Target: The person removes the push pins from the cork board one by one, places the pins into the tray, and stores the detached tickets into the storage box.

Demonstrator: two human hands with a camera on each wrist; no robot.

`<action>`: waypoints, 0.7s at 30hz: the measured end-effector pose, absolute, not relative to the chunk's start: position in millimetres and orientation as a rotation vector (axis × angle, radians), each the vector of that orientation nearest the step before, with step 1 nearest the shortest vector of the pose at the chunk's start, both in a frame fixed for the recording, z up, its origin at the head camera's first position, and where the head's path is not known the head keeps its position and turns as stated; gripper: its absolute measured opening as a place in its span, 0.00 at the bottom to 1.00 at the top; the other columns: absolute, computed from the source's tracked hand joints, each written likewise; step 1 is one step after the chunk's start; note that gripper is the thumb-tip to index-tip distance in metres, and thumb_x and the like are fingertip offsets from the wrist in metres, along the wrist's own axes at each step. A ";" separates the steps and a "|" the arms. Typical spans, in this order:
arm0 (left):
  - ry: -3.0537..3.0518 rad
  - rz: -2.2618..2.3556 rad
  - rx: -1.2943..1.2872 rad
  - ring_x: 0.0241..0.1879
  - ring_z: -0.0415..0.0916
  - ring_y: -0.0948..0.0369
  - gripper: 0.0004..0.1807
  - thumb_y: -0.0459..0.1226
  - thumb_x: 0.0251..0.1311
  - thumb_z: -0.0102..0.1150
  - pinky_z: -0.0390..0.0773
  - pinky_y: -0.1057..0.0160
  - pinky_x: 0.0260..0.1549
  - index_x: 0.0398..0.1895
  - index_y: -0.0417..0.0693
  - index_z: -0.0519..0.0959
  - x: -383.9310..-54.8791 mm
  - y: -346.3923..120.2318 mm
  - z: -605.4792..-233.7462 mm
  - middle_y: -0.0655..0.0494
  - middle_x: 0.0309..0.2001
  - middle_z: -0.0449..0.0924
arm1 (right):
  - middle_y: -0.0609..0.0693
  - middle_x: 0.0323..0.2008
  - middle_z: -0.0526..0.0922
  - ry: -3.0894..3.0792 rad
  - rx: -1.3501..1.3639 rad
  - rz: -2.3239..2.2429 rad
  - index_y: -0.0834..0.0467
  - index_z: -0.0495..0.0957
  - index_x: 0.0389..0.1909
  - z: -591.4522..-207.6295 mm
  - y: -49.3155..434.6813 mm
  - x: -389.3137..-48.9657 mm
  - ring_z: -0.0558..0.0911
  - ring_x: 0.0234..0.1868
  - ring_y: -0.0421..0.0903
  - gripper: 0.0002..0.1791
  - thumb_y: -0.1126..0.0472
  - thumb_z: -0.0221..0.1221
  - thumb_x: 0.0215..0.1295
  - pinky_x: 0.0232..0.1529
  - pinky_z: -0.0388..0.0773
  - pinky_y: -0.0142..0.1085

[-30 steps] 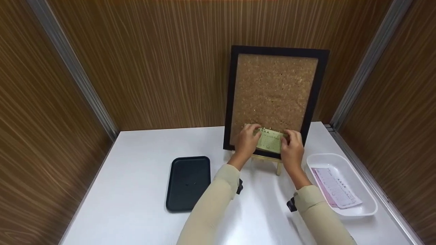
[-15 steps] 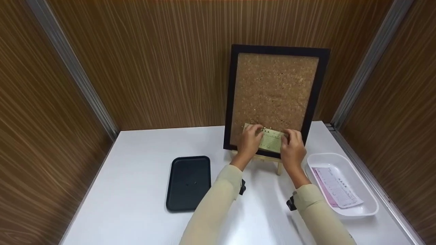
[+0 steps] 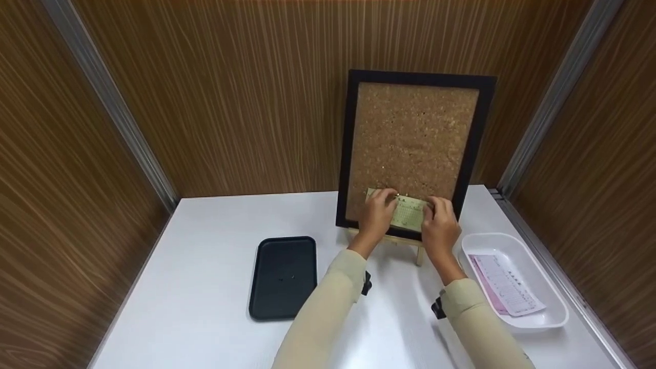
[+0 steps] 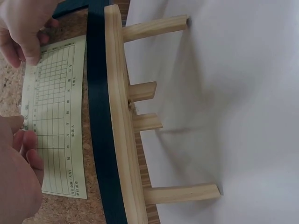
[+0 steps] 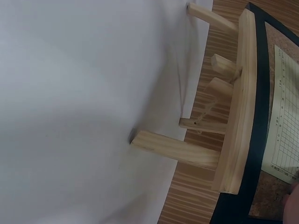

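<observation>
A pale green printed form slip (image 3: pixel 408 212) lies against the lower part of a cork board (image 3: pixel 415 138), slightly tilted. My left hand (image 3: pixel 375 218) holds the slip near its upper left, fingers curled at the top edge and covering part of it. A small gold speck shows at those fingertips, too small to identify. At the upper right corner, my right hand (image 3: pixel 441 223) pinches the slip between thumb and fingers. Both hands appear in the left wrist view, where the slip's grid (image 4: pixel 56 102) faces out. Only a sliver of the right hand (image 5: pixel 292 205) shows in the right wrist view.
The board's black frame (image 3: pixel 346 154) stands on a wooden easel (image 4: pixel 124 116). A dark tray (image 3: pixel 283 256) with a few tiny items sits left. A white basin (image 3: pixel 551 302) at right holds pink and white slips (image 3: pixel 512 287). Wood-patterned walls enclose the white table (image 3: pixel 205 271).
My left hand has shifted a little to the right along the slip's top edge, uncovering more of its left corner. The right hand and slip stay nearly in place.
</observation>
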State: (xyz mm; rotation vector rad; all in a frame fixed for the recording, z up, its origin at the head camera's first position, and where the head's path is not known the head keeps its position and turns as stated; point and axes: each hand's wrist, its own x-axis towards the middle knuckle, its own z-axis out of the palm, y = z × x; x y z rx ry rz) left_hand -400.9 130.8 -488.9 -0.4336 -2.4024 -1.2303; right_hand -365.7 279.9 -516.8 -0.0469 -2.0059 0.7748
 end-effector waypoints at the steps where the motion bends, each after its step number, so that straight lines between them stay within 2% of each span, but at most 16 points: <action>1: -2.401 -1.243 -0.434 0.48 0.81 0.64 0.09 0.41 0.67 0.64 0.79 0.65 0.47 0.48 0.55 0.84 -400.7 130.9 -488.7 0.60 0.47 0.83 | 0.55 0.45 0.83 -2.004 -0.047 0.768 0.59 0.82 0.45 -516.7 279.9 -366.0 0.84 0.46 0.55 0.08 0.68 0.63 0.66 0.41 0.78 0.52; 8: -2.441 -1.204 -0.380 0.44 0.81 0.67 0.10 0.45 0.69 0.62 0.80 0.67 0.40 0.50 0.59 0.83 -399.8 134.9 -488.7 0.64 0.46 0.82 | 0.56 0.40 0.83 -1.983 -0.038 0.710 0.60 0.83 0.44 -517.8 280.2 -366.9 0.81 0.42 0.57 0.07 0.68 0.64 0.66 0.40 0.75 0.51; 15: -2.424 -1.159 -0.350 0.43 0.81 0.66 0.07 0.43 0.68 0.62 0.80 0.66 0.41 0.46 0.56 0.84 -401.5 138.8 -489.8 0.61 0.44 0.83 | 0.58 0.41 0.81 -1.982 -0.005 0.797 0.62 0.82 0.45 -515.8 278.0 -360.6 0.79 0.42 0.57 0.08 0.69 0.63 0.67 0.44 0.73 0.49; 17: -2.417 -1.161 -0.350 0.42 0.81 0.65 0.07 0.43 0.69 0.62 0.80 0.66 0.42 0.45 0.55 0.84 -402.0 139.1 -489.6 0.61 0.43 0.82 | 0.59 0.42 0.80 -1.973 0.013 0.874 0.63 0.82 0.45 -514.9 277.3 -359.7 0.80 0.42 0.56 0.08 0.69 0.63 0.67 0.43 0.74 0.46; 21: -2.413 -1.164 -0.354 0.40 0.81 0.66 0.06 0.42 0.69 0.62 0.80 0.67 0.41 0.44 0.55 0.84 -403.0 140.1 -489.2 0.61 0.42 0.82 | 0.60 0.45 0.77 -1.941 0.021 1.034 0.65 0.81 0.47 -511.7 277.4 -357.6 0.79 0.42 0.52 0.09 0.72 0.61 0.67 0.42 0.73 0.32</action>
